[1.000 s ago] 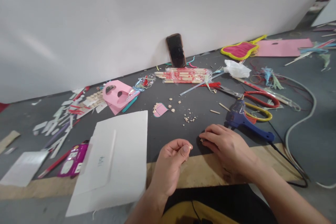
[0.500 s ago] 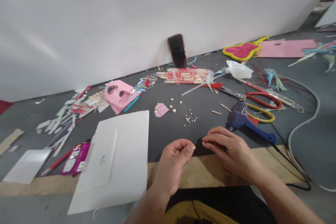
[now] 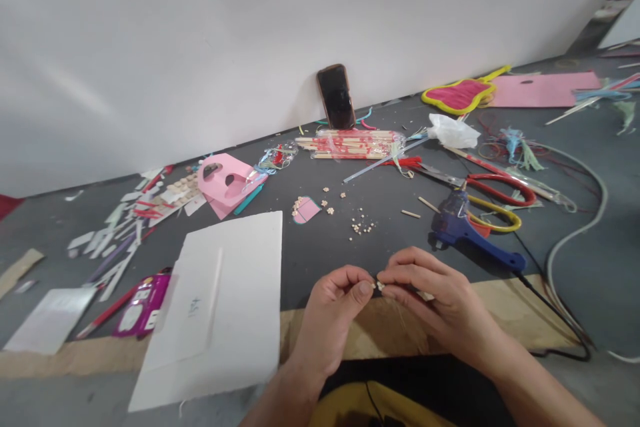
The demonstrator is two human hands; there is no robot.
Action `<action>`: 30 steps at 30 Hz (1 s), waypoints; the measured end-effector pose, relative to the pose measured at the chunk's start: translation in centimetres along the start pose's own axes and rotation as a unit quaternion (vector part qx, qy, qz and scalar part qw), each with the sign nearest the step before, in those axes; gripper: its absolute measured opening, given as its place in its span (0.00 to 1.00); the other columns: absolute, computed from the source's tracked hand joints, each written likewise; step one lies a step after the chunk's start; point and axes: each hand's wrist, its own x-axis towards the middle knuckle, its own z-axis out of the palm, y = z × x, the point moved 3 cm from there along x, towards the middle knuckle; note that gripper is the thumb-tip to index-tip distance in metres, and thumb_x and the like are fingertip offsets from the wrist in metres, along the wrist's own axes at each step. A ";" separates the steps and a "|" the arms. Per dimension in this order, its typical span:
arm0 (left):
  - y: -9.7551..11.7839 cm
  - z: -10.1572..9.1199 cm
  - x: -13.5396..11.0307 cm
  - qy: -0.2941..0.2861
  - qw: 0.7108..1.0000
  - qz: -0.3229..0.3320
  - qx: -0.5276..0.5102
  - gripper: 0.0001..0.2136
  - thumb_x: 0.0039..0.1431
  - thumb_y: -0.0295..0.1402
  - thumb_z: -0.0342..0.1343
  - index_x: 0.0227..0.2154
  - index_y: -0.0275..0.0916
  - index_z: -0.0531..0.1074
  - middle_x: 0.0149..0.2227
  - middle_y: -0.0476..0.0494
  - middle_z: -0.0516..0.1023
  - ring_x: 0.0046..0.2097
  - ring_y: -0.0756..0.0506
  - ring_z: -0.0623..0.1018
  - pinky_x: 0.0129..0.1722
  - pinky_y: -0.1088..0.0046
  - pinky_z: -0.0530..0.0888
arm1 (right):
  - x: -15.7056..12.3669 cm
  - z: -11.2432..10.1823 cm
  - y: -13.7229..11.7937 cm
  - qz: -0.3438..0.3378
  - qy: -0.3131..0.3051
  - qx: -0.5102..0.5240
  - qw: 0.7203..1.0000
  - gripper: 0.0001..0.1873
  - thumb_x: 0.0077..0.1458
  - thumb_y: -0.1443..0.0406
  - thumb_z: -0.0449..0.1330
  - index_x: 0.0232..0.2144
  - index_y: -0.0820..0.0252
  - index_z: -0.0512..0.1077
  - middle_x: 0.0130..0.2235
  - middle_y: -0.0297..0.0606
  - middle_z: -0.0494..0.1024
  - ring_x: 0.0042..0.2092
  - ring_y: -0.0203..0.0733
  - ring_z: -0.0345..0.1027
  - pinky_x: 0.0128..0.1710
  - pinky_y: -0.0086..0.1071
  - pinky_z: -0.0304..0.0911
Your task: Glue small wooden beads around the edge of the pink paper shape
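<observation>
Near the table's front edge, my left hand (image 3: 333,313) pinches a tiny pale piece (image 3: 373,285) between thumb and forefinger. Facing it, the fingertips of my right hand (image 3: 440,303) are closed on a small pale bead cluster (image 3: 381,287). The two pieces almost meet; whether they touch I cannot tell. A thin thread-like strand hangs below the right fingers. Beyond the hands lie loose pale beads (image 3: 363,225) and several small flower-shaped clusters (image 3: 330,211). More clusters sit on the left side of a pink heart-shaped piece (image 3: 307,211).
A blue glue gun (image 3: 465,237) with its cord lies at the right, beside scissors (image 3: 500,190). White boards (image 3: 245,293) cover the front left. Bagged sticks (image 3: 355,145) lie before a phone (image 3: 336,97) leaning on the wall. A pink cut-out (image 3: 225,187) and scraps are farther left.
My right hand has moved left, bringing its bead cluster close to the piece in my left hand. The left hand has barely shifted. The view has moved slightly.
</observation>
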 end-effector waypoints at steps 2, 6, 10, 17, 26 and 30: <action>0.0 0.1 0.0 -0.001 1.000 0.000 0.000 0.10 0.51 0.38 0.63 0.25 0.36 0.73 0.25 0.51 0.68 0.30 0.52 0.63 0.33 0.76 0.61 | 0.0 0.1 -0.1 -0.004 0.003 -0.004 1.000 0.08 0.59 0.68 0.56 0.36 0.57 0.75 0.36 0.38 0.75 0.36 0.35 0.71 0.36 0.26 0.70; -0.1 0.0 0.1 -0.005 1.000 0.003 -0.001 0.10 0.52 0.37 0.63 0.25 0.35 0.73 0.25 0.51 0.68 0.30 0.52 0.63 0.33 0.76 0.61 | 0.2 0.1 -0.2 -0.010 0.001 -0.005 1.000 0.08 0.59 0.68 0.56 0.35 0.58 0.75 0.35 0.39 0.75 0.35 0.35 0.71 0.36 0.26 0.70; -0.1 -0.2 0.1 -0.006 1.000 0.007 0.007 0.10 0.52 0.37 0.63 0.25 0.35 0.73 0.26 0.51 0.68 0.31 0.52 0.62 0.33 0.76 0.60 | 0.2 0.1 -0.2 -0.010 -0.003 -0.005 1.000 0.07 0.59 0.68 0.56 0.36 0.58 0.75 0.36 0.39 0.74 0.36 0.35 0.71 0.37 0.27 0.70; -0.1 -0.1 0.0 -0.008 1.000 0.001 0.000 0.11 0.51 0.38 0.63 0.24 0.35 0.72 0.26 0.50 0.68 0.31 0.52 0.63 0.34 0.75 0.60 | 0.0 0.2 -0.1 -0.009 -0.011 -0.007 1.000 0.07 0.59 0.69 0.56 0.37 0.58 0.74 0.36 0.39 0.73 0.36 0.35 0.71 0.37 0.26 0.69; -0.2 -0.2 0.1 -0.012 1.000 0.000 -0.005 0.10 0.51 0.37 0.63 0.24 0.35 0.72 0.25 0.51 0.67 0.30 0.52 0.62 0.32 0.76 0.60 | 0.2 0.1 -0.4 -0.036 -0.003 -0.027 0.999 0.07 0.59 0.68 0.55 0.37 0.59 0.74 0.36 0.39 0.74 0.36 0.35 0.71 0.37 0.26 0.70; -0.3 -0.2 0.0 -0.010 1.000 -0.008 -0.017 0.11 0.51 0.37 0.63 0.25 0.35 0.72 0.24 0.51 0.67 0.29 0.52 0.62 0.32 0.76 0.60 | 0.1 0.2 -0.5 -0.039 -0.001 -0.037 0.999 0.08 0.60 0.68 0.55 0.37 0.59 0.74 0.36 0.39 0.74 0.36 0.35 0.71 0.37 0.26 0.70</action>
